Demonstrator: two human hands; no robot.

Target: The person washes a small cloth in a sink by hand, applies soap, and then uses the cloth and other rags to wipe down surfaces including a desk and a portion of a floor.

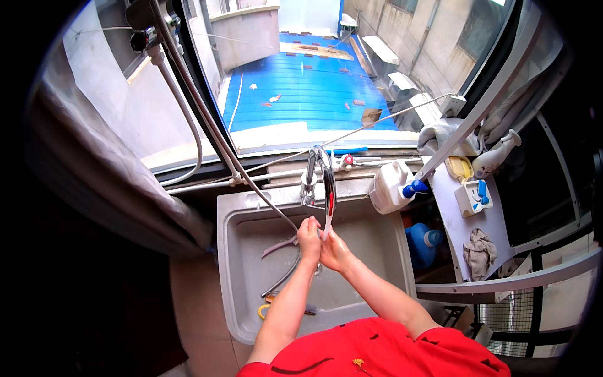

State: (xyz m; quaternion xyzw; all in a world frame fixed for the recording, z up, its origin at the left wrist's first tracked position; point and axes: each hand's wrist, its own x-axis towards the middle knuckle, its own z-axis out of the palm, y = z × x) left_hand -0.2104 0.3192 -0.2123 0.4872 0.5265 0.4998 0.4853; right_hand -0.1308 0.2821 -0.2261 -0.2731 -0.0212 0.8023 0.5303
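Both my hands are over the grey sink [377, 264], close together beneath the chrome faucet [329, 173]. A thin stream of water appears to fall from its spout between them. My left hand [308, 242] has its fingers stretched up toward the spout, slightly bent, and nothing shows in it. Beside it, my right hand [335, 252] is turned partly palm up with its fingers extended, also holding nothing I can see. The fingertips nearly meet and partly hide each other. Below them in the basin lie a grey hose [281, 276] and a yellow ring-shaped handle [262, 311].
A white jug with a blue pump top [392, 187] stands on the sink's right corner. Right of it, a shelf [449, 207] bears a soap dish [460, 168], a white box [472, 200] and a crumpled rag [480, 253]. A blue bottle [422, 245] sits below. A curtain [119, 163] hangs left.
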